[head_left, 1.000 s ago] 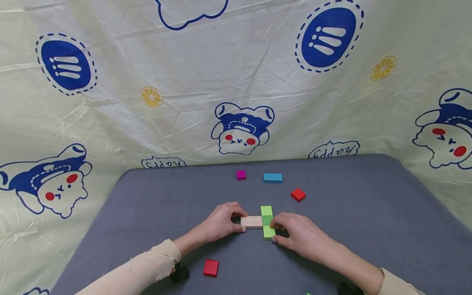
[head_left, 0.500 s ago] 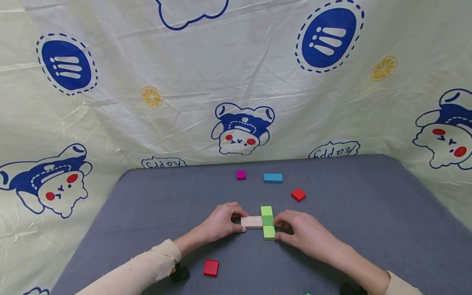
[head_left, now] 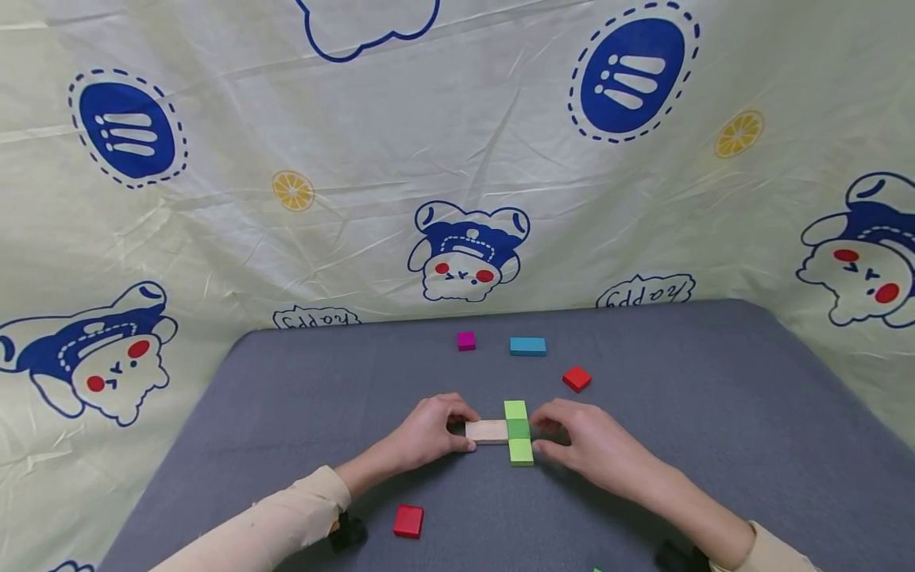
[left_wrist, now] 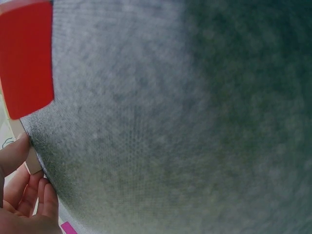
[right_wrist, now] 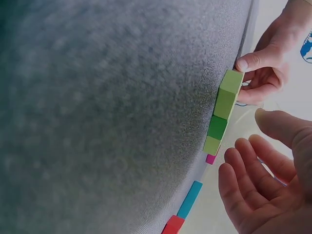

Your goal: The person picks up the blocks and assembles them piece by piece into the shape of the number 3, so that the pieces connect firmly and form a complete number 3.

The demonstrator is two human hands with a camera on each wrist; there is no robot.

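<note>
A plain wooden block (head_left: 488,432) lies flat on the grey table, its right end against the dark green block (head_left: 518,429). Light green blocks (head_left: 515,410) adjoin that dark green one at its far and near sides, forming a short crosswise row. My left hand (head_left: 434,431) pinches the wooden block's left end between thumb and fingers; in the left wrist view the thumb (left_wrist: 15,153) lies along its edge. Just right of the green row is my right hand (head_left: 589,441), its fingers loosely bent around nothing. The right wrist view shows a gap between those fingertips and the blocks.
Beyond the hands lie a magenta block (head_left: 466,341), a blue block (head_left: 527,346) and a red block (head_left: 577,379). Another red block (head_left: 408,521) sits near the left forearm. A green corner (head_left: 597,570) shows at the bottom edge. A printed cloth (head_left: 357,159) hangs behind the table.
My right hand has let go of the green blocks and drawn slightly right, away from them. The left hand keeps its hold on the wooden block, and the blocks look unmoved.
</note>
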